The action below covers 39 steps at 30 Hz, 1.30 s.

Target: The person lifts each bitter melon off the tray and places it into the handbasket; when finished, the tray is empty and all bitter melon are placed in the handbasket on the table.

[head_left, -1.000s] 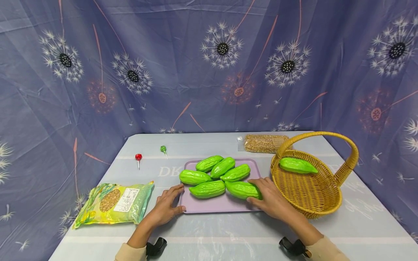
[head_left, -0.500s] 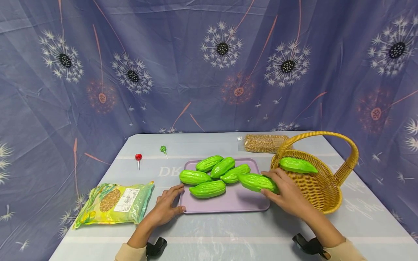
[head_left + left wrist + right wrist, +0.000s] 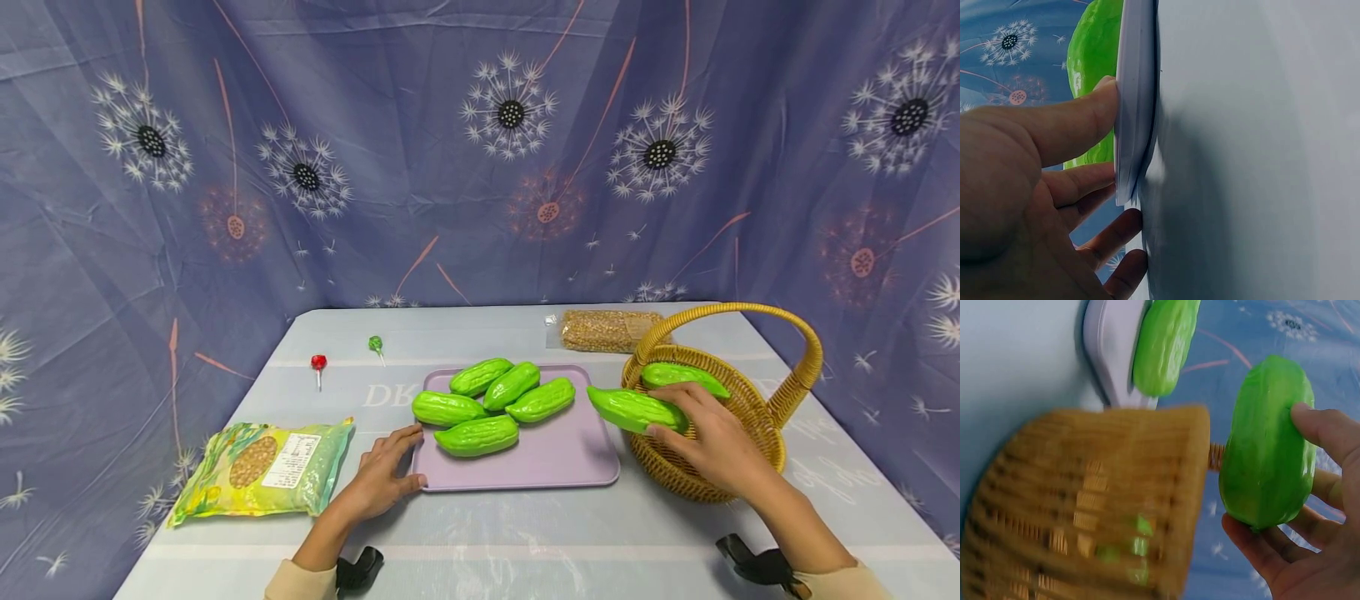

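Note:
My right hand (image 3: 705, 429) grips a green bitter melon (image 3: 628, 408) by its right end, raised over the left rim of the wicker basket (image 3: 660, 471). In the right wrist view the thumb lies on one side of that melon and the fingers on the other. Another bitter melon (image 3: 678, 375) lies inside the basket. Several more, such as the front bitter melon (image 3: 476, 437), lie on a purple tray (image 3: 555, 467). My left hand (image 3: 382, 475) rests at the tray's left edge, thumb near the front corner. The left wrist view shows its relaxed fingers touching the rim.
A yellow-green bag (image 3: 258, 467) of beans or grain lies at left. Behind it are a red lollipop (image 3: 318, 362) and a green lollipop (image 3: 376, 343). A clear pack of grain (image 3: 607, 331) lies at the back, near the tall basket handle (image 3: 750, 308).
My right hand has lifted a bitter melon off the tray's right front and carried it right, to above the basket's rim. My left hand has stayed at the tray's edge.

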Available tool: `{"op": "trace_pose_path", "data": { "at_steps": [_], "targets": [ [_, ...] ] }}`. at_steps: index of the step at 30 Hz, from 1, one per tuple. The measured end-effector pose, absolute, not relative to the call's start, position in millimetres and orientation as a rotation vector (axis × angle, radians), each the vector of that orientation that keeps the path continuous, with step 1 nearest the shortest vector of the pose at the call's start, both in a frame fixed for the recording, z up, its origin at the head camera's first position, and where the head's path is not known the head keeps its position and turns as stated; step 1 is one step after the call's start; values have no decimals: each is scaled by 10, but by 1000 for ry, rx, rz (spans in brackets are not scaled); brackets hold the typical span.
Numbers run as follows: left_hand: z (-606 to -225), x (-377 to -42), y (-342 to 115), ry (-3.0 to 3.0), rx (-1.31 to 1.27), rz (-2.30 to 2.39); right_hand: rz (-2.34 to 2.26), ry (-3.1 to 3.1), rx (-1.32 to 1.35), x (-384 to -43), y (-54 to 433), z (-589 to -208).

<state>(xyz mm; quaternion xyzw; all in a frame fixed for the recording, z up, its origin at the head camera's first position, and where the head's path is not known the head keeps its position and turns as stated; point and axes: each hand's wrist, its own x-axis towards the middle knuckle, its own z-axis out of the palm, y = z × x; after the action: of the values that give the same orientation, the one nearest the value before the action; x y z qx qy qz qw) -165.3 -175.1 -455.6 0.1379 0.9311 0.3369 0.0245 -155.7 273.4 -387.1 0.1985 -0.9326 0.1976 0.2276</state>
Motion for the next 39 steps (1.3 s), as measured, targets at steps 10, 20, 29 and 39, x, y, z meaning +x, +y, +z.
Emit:
{"op": "trace_pose_path", "data": {
  "at_steps": [10, 20, 29, 39],
  "targets": [
    [-4552, -1656, -1745, 2882, 435, 1040, 501, -2551, 516, -1534, 3096, -3843],
    [-4538, -1646, -1743, 2887, 438, 1034, 536, -2622, 450, -1576, 3351, -3873],
    [-4547, -1643, -1747, 2881, 438, 1046, 496, -2647, 422, -1661, 3490, -3906],
    [-4551, -1648, -1749, 2888, 432, 1036, 431, -2686, 420, -1759, 3541, -3969]
  ]
}}
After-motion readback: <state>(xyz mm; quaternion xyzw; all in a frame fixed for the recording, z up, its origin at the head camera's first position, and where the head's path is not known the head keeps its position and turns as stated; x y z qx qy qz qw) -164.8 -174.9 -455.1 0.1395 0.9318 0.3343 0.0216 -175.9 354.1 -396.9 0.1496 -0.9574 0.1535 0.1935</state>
